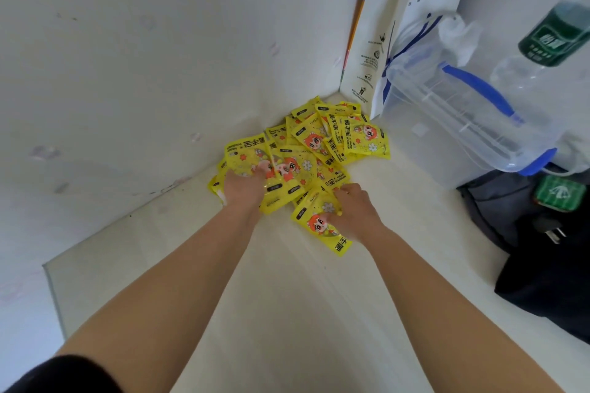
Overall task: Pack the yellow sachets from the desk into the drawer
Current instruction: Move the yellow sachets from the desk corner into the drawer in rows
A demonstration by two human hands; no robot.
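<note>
A heap of several yellow sachets (pixel 322 143) with orange cartoon prints lies in the far corner of the white desk (pixel 287 313), against the wall. My left hand (pixel 244 185) presses down on the left side of the heap, fingers spread over the sachets. My right hand (pixel 354 210) rests on the near right edge of the heap, with fingers and thumb closed around one sachet (pixel 322 223) that sticks out towards me. The drawer is not in view.
A white paper coffee bag (pixel 399 25) stands in the corner behind the heap. A clear plastic box with blue handles (pixel 463 112) sits to the right, a green-labelled bottle (pixel 555 38) beyond it. A dark bag (pixel 542 249) with a plug lies at the right edge.
</note>
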